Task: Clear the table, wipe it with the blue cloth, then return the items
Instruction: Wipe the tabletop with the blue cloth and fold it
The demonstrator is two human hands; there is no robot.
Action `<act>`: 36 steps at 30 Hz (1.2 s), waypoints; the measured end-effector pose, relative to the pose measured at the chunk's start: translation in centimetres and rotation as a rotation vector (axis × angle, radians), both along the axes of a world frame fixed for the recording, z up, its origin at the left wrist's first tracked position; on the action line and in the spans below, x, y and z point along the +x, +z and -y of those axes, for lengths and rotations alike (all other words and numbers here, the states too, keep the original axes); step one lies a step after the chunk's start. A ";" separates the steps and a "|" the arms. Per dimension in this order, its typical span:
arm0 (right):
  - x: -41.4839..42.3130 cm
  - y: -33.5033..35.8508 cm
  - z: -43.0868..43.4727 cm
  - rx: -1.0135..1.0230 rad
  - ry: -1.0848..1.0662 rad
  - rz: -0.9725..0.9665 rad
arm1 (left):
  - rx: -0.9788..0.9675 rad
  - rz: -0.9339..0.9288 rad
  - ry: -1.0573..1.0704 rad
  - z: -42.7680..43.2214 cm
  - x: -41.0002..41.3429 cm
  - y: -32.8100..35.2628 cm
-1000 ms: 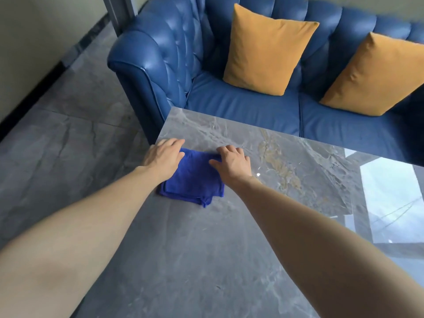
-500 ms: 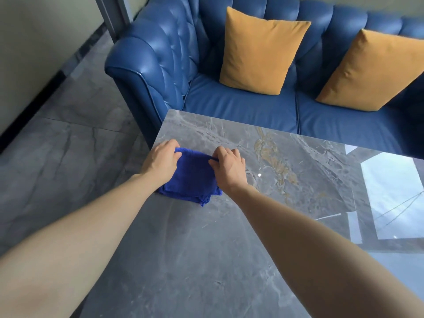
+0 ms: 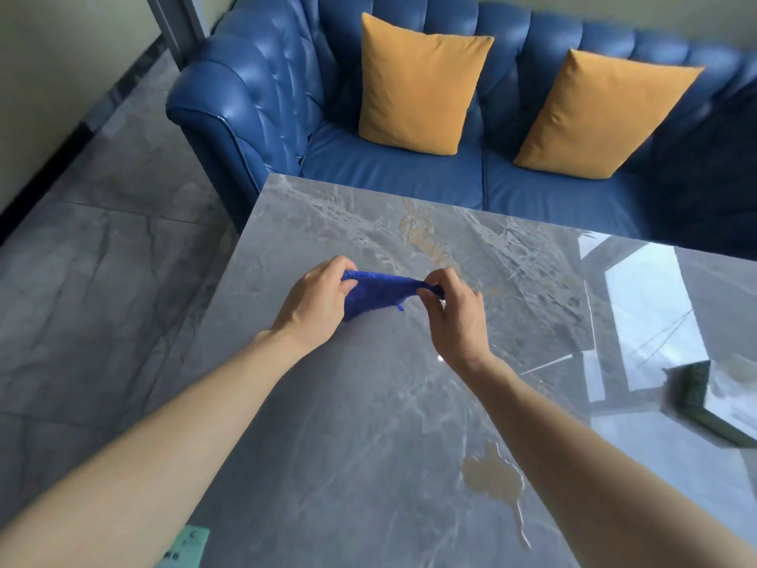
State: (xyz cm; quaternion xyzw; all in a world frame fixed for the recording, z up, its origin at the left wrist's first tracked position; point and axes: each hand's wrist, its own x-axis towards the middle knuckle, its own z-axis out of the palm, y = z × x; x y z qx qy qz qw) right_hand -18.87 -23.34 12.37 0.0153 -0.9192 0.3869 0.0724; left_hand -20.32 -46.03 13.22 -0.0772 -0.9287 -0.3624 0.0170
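Blue cloth (image 3: pixel 379 292) at frame centre, pinched taut between left hand (image 3: pixel 317 303) and right hand (image 3: pixel 456 315), lifted just above grey marble counter (image 3: pixel 368 424). Pale spill (image 3: pixel 493 481) lower right; blue sofa (image 3: pixel 254 100) with orange cushions (image 3: pixel 418 84) across top.

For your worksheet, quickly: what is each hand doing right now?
Left hand: closed, pinching the blue cloth.
Right hand: closed, pinching the cloth's other end.
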 end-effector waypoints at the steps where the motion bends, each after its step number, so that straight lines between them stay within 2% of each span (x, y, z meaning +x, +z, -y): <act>1: 1.4 0.4 -1.3 0.006 0.000 -0.001 | 0.020 0.009 -0.007 -1.2 1.3 0.2; 10: 12.4 1.7 -10.9 0.082 0.025 0.091 | 0.140 0.216 -0.060 -9.9 11.0 0.4; 14: 12.2 -0.5 -12.0 0.122 -0.007 0.265 | 0.080 0.377 -0.040 -12.0 10.4 -2.0; 18: 9.7 -3.3 -11.5 0.183 -0.076 0.367 | 0.011 0.410 0.045 -13.3 7.2 -5.3; 20: 8.5 -4.2 -10.9 0.241 -0.125 0.357 | 0.041 0.412 0.115 -13.5 5.9 -6.6; 23: 8.7 -5.4 -9.3 0.378 -0.116 0.209 | 0.079 0.347 0.206 -12.4 6.1 -8.1; 25: 9.7 -6.4 -7.8 0.399 0.008 0.165 | -0.078 0.232 0.208 -10.7 8.0 -9.9; 29: 9.5 -8.6 -4.9 0.443 0.171 0.399 | -0.533 0.206 0.102 -6.8 12.2 -13.0; 32: 9.4 -10.0 -3.7 0.518 0.175 0.483 | -0.610 0.166 0.084 -6.0 12.6 -14.0; 36: 10.6 -10.9 -2.8 0.573 0.104 0.402 | -0.636 0.149 0.075 -5.9 12.5 -14.5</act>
